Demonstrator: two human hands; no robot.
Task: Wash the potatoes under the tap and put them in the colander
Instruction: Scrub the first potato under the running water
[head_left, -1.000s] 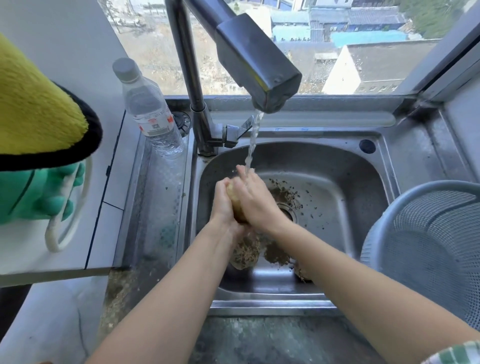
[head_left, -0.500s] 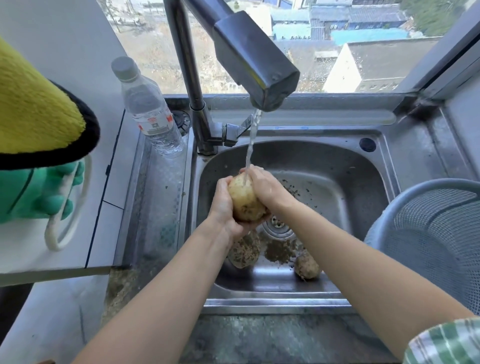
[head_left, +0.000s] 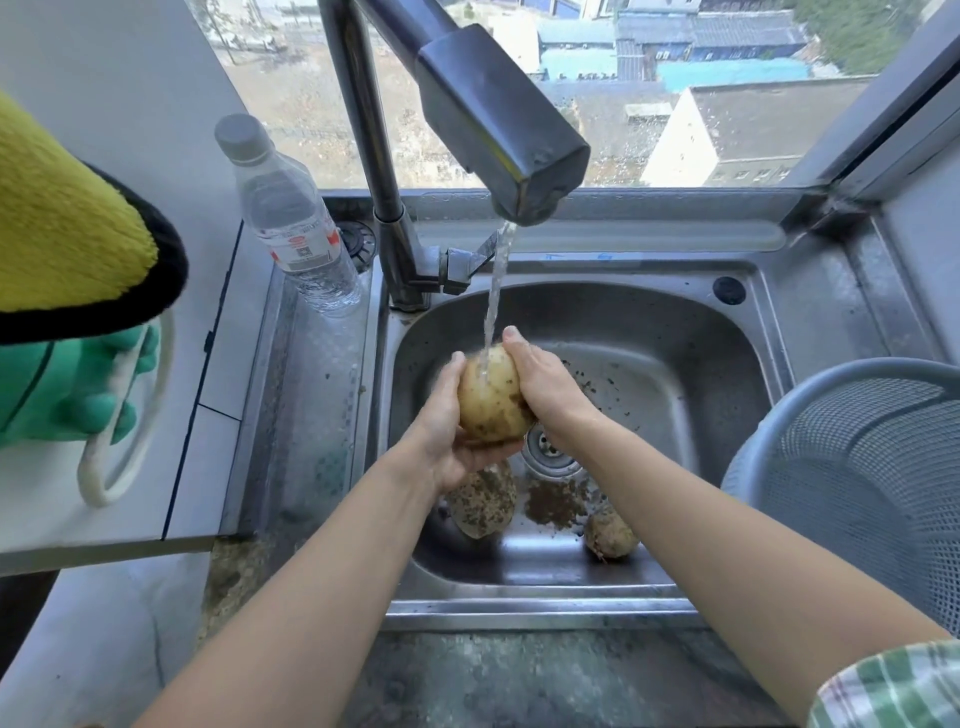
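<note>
Your left hand (head_left: 447, 436) cups the pale potato (head_left: 491, 400) from below and your right hand (head_left: 545, 387) wraps its right side. The fingers (head_left: 511, 338) of both are clamped round it, above the sink (head_left: 675, 332) drain. The water stream (head_left: 496, 291) from the tap (head_left: 498, 124) lands on its top. Two dirt-caked potatoes (head_left: 483, 504) lie apart on the sink floor nearer you. The grey colander (head_left: 857, 467) stands just right of the sink.

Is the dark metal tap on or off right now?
On: a water stream falls from the dark square tap spout onto the yellowish potato.
</note>
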